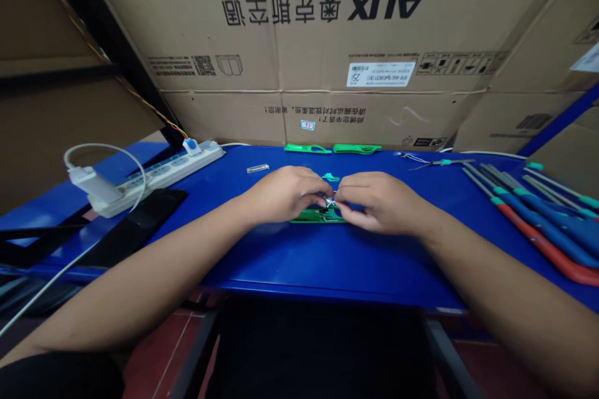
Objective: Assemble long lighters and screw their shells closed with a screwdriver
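Note:
My left hand (299,193) and my right hand (374,199) meet over the middle of the blue table. The fingertips of both are pinched around a small silvery part (329,202), whose kind I cannot make out. Directly beneath lies a green plastic half-shell (311,217) with thin wires and small dark pieces in it, partly covered by my fingers. A small teal plastic piece (331,177) rests just beyond my fingertips. Farther back are a green shell piece (307,149) and another green shell (357,149).
A small clear part (258,168) lies left of my hands. Several long-necked lighters (538,218) with blue and red handles are piled at right, near a thin wired part (416,159). A white power strip (159,174) and black pad (135,230) are at left. Cardboard (299,62) walls the back.

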`<state>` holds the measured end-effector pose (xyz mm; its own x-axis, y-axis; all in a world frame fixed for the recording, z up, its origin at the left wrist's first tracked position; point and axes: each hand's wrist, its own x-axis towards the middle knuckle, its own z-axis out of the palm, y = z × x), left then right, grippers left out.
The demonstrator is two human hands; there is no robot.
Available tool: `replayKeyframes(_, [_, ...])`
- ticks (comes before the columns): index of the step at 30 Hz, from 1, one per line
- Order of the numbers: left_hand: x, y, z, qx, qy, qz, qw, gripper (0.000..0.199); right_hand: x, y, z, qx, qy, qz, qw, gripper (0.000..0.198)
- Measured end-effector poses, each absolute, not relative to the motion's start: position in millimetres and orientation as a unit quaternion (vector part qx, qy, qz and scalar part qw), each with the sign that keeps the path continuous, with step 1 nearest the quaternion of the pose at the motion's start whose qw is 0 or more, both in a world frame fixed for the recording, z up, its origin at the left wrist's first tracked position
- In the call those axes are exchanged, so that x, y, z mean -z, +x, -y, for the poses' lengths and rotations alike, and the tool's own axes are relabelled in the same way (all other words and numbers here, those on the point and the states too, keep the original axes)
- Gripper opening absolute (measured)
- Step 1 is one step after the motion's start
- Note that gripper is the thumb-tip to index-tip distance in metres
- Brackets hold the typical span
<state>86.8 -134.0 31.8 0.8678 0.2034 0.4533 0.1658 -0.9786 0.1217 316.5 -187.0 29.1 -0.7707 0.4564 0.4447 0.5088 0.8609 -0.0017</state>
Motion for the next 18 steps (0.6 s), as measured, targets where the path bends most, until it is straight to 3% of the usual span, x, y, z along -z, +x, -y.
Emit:
replayKeyframes(13, [-17, 95, 141, -0.234, 0.962, -0.137, 0.026, 0.022, -25, 321, 184, 0.023, -0.244, 0.948, 0.204, 0.023])
replayKeyframes(18, [-31, 90, 139, -0.141, 0.972, -0.173, 0.072, 0.018, -28, 319, 181, -0.072, -0.32, 0.929, 0.175, 0.017])
